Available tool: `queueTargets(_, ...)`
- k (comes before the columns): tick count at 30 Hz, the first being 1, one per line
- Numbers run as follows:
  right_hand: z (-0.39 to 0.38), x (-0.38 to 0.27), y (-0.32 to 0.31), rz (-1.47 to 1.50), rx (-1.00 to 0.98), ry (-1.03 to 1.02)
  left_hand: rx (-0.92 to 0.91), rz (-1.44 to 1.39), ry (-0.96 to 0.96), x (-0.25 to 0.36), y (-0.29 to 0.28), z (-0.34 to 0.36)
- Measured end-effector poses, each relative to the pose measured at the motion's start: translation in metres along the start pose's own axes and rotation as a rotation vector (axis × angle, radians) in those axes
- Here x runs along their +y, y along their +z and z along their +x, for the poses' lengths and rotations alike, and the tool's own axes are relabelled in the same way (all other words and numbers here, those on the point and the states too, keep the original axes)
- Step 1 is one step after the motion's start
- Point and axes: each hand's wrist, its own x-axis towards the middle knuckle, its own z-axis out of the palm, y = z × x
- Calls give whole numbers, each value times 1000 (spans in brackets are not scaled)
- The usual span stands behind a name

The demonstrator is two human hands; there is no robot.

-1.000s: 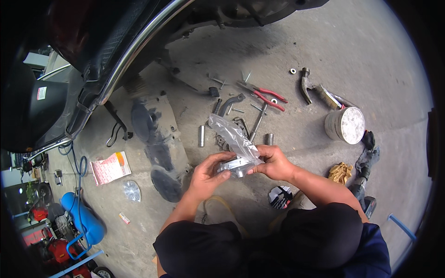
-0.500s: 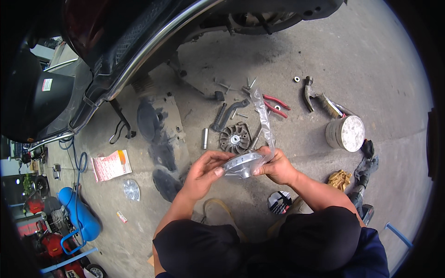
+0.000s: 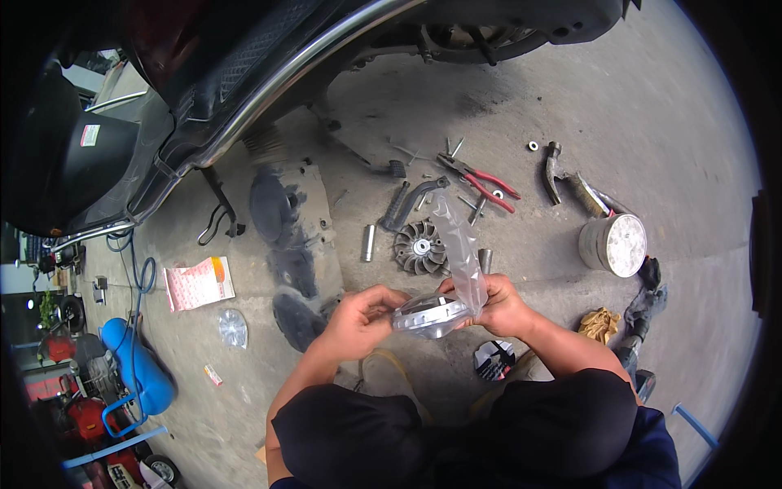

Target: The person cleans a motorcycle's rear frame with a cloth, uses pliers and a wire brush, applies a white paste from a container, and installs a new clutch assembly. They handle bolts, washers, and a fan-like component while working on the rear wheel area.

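Over my lap, a round silver metal part [image 3: 430, 318] sits in a clear plastic bag [image 3: 459, 254]. Its ribbed rim faces me, and a dark face shows along the top. My left hand [image 3: 358, 321] grips the rim from the left, fingers curled over the edge. On the other side, my right hand [image 3: 500, 306] is closed on the part and the gathered bag. The loose end of the bag stands up beyond my right fingers. Just past my hands, a finned fan pulley [image 3: 419, 247] lies on the concrete, beside a metal sleeve [image 3: 369, 243].
Red-handled pliers [image 3: 489, 183], a black pedal lever [image 3: 414, 200] and bolts lie beyond the pulley. To the right are a hammer [image 3: 553, 173], brush [image 3: 588, 196] and round tub [image 3: 612, 245]. A scooter [image 3: 269, 90] stands far left, above a removed cover [image 3: 295, 236].
The metal part has tilted, bringing its dark upper face into view. The bag's loose end has swung and spread wider beside my right hand. The whole view has shifted slightly.
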Motion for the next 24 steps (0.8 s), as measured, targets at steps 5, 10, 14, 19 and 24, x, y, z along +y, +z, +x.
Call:
queueTargets(5, -2, -1, 3, -6, 34, -59, 59, -13, -29, 8, 6, 1)
queueTargets(10, -4, 3, 5, -68, 127, -22, 7, 256, -284, 19, -8, 12)
queueTargets(14, -4, 3, 3, -155, 80, -126, -112, 214, -273, 18, -7, 10)
queueTargets(19, -8, -4, 5, -139, 160, -41, 0, 26, -176, 8, 5, 3)
queueTargets(24, -10, -6, 11, -38, 168, 3, -9, -76, -115, -7, 4, -3)
